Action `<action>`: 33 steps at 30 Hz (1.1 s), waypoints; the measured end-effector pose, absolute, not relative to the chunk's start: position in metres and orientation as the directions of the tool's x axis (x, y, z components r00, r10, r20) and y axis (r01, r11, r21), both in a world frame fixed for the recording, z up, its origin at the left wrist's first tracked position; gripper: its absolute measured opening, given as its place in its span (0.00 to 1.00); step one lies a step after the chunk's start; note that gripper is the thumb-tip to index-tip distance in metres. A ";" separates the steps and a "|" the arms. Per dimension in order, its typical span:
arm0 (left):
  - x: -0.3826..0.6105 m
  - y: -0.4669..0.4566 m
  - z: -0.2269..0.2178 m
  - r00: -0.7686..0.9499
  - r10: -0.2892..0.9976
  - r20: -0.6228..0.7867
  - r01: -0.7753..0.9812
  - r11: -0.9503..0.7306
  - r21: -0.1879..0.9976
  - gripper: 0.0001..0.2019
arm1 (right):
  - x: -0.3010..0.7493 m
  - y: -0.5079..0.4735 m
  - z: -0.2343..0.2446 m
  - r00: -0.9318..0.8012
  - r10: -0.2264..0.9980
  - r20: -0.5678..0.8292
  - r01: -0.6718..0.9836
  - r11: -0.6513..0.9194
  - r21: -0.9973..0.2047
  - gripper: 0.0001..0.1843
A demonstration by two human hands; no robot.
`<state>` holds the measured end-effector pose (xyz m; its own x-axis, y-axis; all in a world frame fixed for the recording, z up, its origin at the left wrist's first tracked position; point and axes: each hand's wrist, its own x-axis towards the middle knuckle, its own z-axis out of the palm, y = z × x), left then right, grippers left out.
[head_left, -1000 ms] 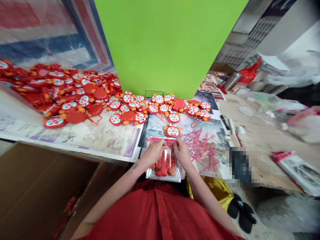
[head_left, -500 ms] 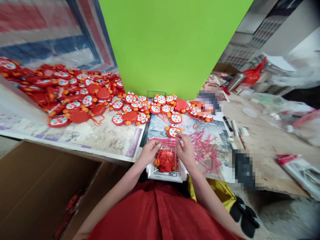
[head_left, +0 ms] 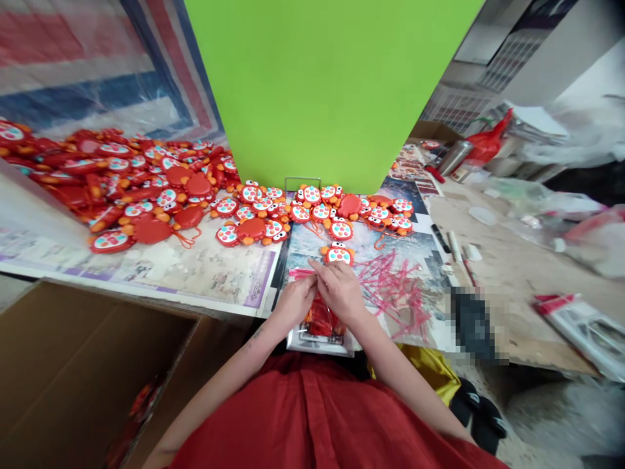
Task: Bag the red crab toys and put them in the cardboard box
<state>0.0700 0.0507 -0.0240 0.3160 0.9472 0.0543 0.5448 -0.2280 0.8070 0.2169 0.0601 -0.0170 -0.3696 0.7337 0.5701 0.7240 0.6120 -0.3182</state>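
Observation:
My left hand [head_left: 295, 301] and my right hand [head_left: 338, 291] meet over the top of a clear zip bag [head_left: 319, 340], their fingers pinching its red-edged mouth. A red-orange toy [head_left: 319, 317] lies inside the bag, partly hidden by my hands. Just beyond my right fingertips sits a round red-orange toy with coloured dots and cartoon eyes [head_left: 338, 255]. Many similar toys [head_left: 251, 228] are spread farther ahead, and a tangle of thin red cords [head_left: 393, 293] lies to the right.
A large heap of the toys [head_left: 146, 189] covers the left of the poster-covered table [head_left: 195, 277]. A green panel [head_left: 322, 91] rises ahead, with a small wire stand [head_left: 303, 182] at its base. An open cardboard box [head_left: 88, 371] stands at lower left. Pens and tools [head_left: 441, 238] lie right.
My right hand has moved back from the nearest toy to the bag's mouth, next to my left hand. Both hands now cover more of the bag and the toy inside.

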 end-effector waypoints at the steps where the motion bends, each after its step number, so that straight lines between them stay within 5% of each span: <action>1: 0.070 0.051 -0.025 0.330 0.943 0.053 0.543 -0.236 0.806 0.13 | 0.219 0.063 -0.018 -0.354 0.755 0.551 0.708 0.602 -0.370 0.20; 7: 0.061 0.056 -0.034 0.308 0.951 0.007 0.435 -0.148 0.888 0.14 | 0.284 0.092 -0.049 0.027 0.918 0.395 0.631 0.291 -0.719 0.16; 11: 0.052 0.059 -0.043 0.219 0.957 -0.190 0.286 0.124 0.950 0.14 | 0.349 0.105 -0.069 0.361 0.905 0.226 0.616 -0.050 -0.786 0.13; 15: 0.048 0.060 -0.048 0.190 0.946 -0.264 0.205 0.225 0.953 0.14 | 0.379 0.108 -0.073 0.466 0.861 0.203 0.630 -0.162 -0.760 0.19; 20: 0.046 0.061 -0.049 0.193 0.953 -0.232 0.249 0.181 0.951 0.13 | 0.375 0.111 -0.075 0.329 0.922 0.204 0.793 -0.153 -0.589 0.18; 24: 0.044 0.063 -0.055 0.224 0.964 -0.143 0.296 0.073 0.952 0.11 | 0.365 0.109 -0.070 0.294 0.870 0.396 0.928 -0.161 -0.336 0.26; 28: 0.044 0.063 -0.058 0.234 0.962 -0.140 0.219 0.088 0.972 0.10 | 0.356 0.103 -0.050 0.388 0.757 0.526 0.841 -0.057 -0.539 0.25; 30: 0.047 0.062 -0.055 0.232 0.959 -0.165 0.121 0.140 0.983 0.11 | 0.346 0.096 -0.040 0.310 0.873 0.376 0.721 0.042 -0.692 0.19; 33: 0.051 0.060 -0.049 0.249 0.945 -0.212 -0.065 0.235 0.970 0.14 | 0.322 0.083 -0.035 -0.090 0.995 0.044 0.479 0.083 -0.874 0.17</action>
<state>0.0510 0.0604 -0.0490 0.2494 0.9450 -0.2118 -0.0654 0.2346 0.9699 0.3220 0.0830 -0.0351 -0.0902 0.9949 0.0445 0.4791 0.0825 -0.8739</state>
